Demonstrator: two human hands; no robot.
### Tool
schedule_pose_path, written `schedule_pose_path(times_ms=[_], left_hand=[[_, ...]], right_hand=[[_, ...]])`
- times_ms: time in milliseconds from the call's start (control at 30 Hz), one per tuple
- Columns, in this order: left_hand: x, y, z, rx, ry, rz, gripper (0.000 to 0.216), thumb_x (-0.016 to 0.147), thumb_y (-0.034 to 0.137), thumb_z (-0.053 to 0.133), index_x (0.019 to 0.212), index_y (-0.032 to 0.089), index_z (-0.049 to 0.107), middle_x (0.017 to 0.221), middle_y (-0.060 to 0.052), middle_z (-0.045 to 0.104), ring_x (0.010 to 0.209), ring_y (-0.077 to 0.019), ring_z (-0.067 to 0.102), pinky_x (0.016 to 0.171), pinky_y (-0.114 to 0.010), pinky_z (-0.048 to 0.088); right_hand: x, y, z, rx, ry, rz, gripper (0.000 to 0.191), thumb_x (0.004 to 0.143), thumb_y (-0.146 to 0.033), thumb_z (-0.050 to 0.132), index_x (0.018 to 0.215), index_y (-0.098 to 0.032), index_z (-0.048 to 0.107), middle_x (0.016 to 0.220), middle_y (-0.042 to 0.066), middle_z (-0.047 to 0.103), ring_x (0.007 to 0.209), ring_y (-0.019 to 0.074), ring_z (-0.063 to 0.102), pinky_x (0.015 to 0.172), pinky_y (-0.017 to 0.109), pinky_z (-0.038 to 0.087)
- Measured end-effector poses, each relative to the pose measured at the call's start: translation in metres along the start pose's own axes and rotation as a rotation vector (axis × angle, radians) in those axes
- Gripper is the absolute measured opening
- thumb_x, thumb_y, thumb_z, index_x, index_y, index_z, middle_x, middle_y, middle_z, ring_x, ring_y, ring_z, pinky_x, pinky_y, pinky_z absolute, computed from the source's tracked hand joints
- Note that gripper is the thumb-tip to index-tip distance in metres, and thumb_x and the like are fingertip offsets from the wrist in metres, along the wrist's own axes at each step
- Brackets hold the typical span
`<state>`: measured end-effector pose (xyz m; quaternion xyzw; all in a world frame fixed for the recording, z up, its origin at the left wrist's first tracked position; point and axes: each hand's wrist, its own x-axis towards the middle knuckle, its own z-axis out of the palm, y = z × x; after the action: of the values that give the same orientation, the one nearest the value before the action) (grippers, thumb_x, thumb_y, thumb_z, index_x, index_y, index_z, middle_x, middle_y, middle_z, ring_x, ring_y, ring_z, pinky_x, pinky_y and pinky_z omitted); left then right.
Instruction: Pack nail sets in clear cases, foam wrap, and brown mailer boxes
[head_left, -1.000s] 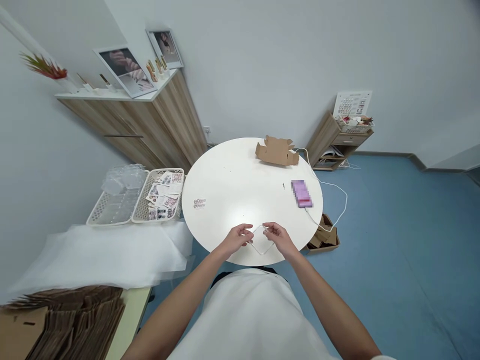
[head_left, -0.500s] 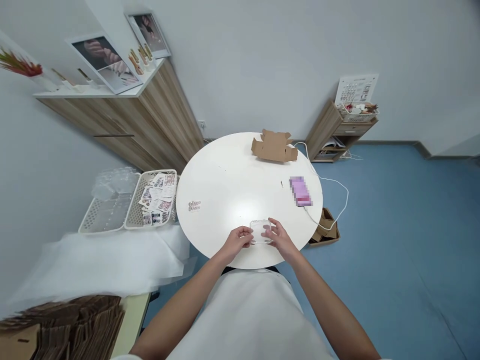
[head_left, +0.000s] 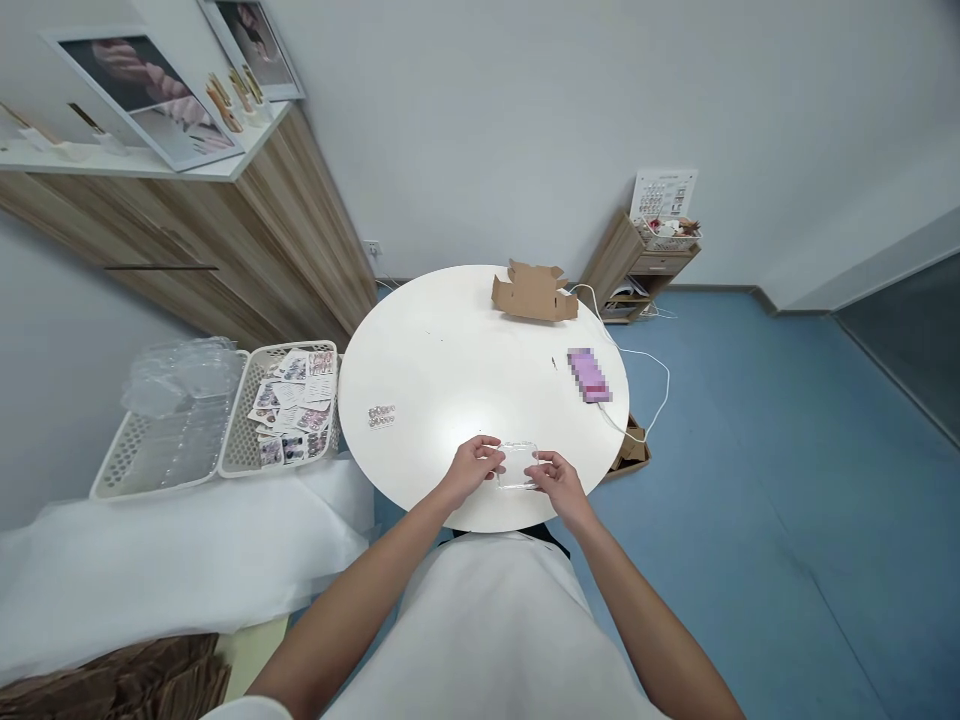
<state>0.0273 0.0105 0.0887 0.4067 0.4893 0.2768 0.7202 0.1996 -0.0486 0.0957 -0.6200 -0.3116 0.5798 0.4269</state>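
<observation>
Between my two hands is a small clear plastic box (head_left: 517, 466), held just above the near part of the round white table (head_left: 420, 350). My left hand (head_left: 472, 468) pinches its left edge. My right hand (head_left: 559, 482) grips the right edge, fingers and thumb bent round it. Whether the box's lid is fully closed I cannot tell. To the left on the table lies a small sheet of press-on nails (head_left: 382, 416), apart from both hands.
An unfolded brown cardboard box (head_left: 534, 292) lies at the table's far edge. A purple phone-like thing (head_left: 589, 375), blurred out, is at right with a white cable (head_left: 660, 400). Left of the table stand a basket of printed cards (head_left: 296, 410) and a basket of clear plastic cases (head_left: 180, 430).
The view has shifted to the right. My right hand's fingers have closed in on the clear box's right edge; my left hand keeps its hold.
</observation>
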Motion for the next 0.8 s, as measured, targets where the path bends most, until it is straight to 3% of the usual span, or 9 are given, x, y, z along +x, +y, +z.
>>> schedule_pose_path(times_ms=[267, 367, 500, 600, 800], left_hand=[[-0.001, 0.001, -0.002, 0.018, -0.008, 0.013, 0.03, 0.065, 0.044, 0.06, 0.074, 0.016, 0.055, 0.074, -0.005, 0.061, 0.065, -0.0142, 0.06, 0.057, -0.024, 0.042], [0.001, 0.004, -0.004, -0.008, 0.01, 0.054, 0.03, 0.065, 0.045, 0.061, 0.073, 0.016, 0.055, 0.069, -0.003, 0.06, 0.062, -0.013, 0.059, 0.057, -0.024, 0.043], [0.007, 0.012, -0.008, -0.008, 0.027, 0.114, 0.03, 0.064, 0.045, 0.06, 0.071, 0.016, 0.055, 0.065, -0.002, 0.058, 0.059, -0.012, 0.056, 0.055, -0.025, 0.043], [0.012, 0.018, -0.007, -0.009, 0.007, 0.131, 0.031, 0.064, 0.045, 0.061, 0.072, 0.015, 0.056, 0.069, -0.004, 0.059, 0.062, -0.013, 0.058, 0.057, -0.026, 0.044], [0.012, 0.018, -0.002, 0.0, -0.063, 0.174, 0.032, 0.068, 0.045, 0.059, 0.082, 0.016, 0.057, 0.079, -0.005, 0.058, 0.068, -0.0134, 0.059, 0.063, -0.028, 0.046]], right_hand=[[-0.002, 0.004, 0.002, -0.124, -0.017, -0.035, 0.043, 0.063, -0.042, 0.062, 0.098, -0.019, 0.052, 0.077, 0.004, 0.063, 0.069, 0.0169, 0.059, 0.069, 0.035, 0.046], [-0.002, -0.006, -0.003, -0.306, 0.016, -0.242, 0.049, 0.064, -0.042, 0.061, 0.108, -0.023, 0.049, 0.107, 0.009, 0.056, 0.093, 0.0214, 0.056, 0.081, 0.04, 0.042], [-0.001, -0.03, -0.014, -0.598, -0.211, -0.499, 0.055, 0.053, -0.04, 0.071, 0.103, -0.026, 0.054, 0.134, 0.007, 0.032, 0.121, 0.0271, 0.033, 0.092, 0.043, 0.034], [0.006, -0.045, -0.019, -0.725, -0.353, -0.547, 0.055, 0.05, -0.035, 0.074, 0.1, -0.026, 0.054, 0.136, 0.007, 0.029, 0.121, 0.0278, 0.032, 0.091, 0.043, 0.035], [0.015, -0.05, -0.023, -0.744, -0.343, -0.652, 0.036, 0.059, -0.022, 0.065, 0.094, -0.023, 0.053, 0.124, 0.009, 0.044, 0.112, 0.0241, 0.044, 0.088, 0.041, 0.037]])
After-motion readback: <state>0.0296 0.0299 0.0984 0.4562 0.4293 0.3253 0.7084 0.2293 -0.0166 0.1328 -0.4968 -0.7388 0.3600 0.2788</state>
